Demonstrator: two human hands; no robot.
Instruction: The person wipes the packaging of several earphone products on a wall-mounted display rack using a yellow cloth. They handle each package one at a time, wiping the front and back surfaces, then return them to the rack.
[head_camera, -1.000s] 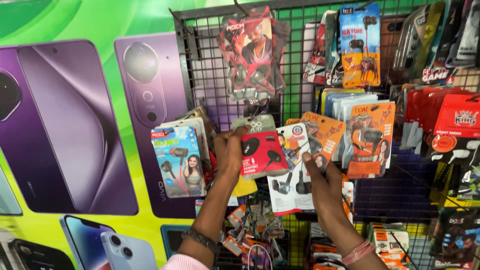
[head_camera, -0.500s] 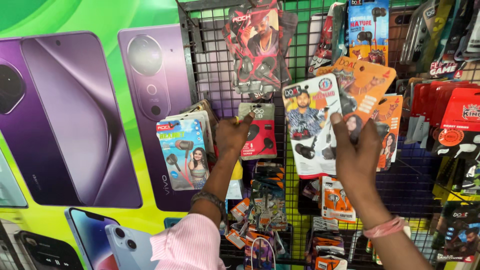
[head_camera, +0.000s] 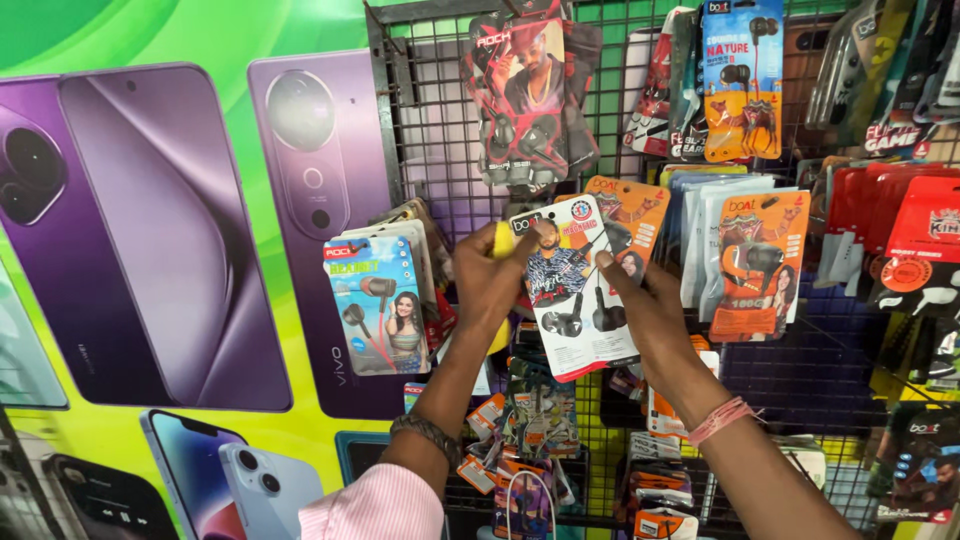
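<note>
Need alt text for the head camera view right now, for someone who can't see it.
Both hands, left hand and right hand, hold a white carded earphone packet against a black wire display grid crowded with hanging earphone packets. A purple phone poster covers the wall at left.

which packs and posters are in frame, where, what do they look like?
White earphone pack: centre, flat card, between left hand and right hand.
Blue earphone pack: left of the hands, hanging.
Orange earphone pack: right, hanging.
Phone poster: left wall, purple phones on green.
</note>
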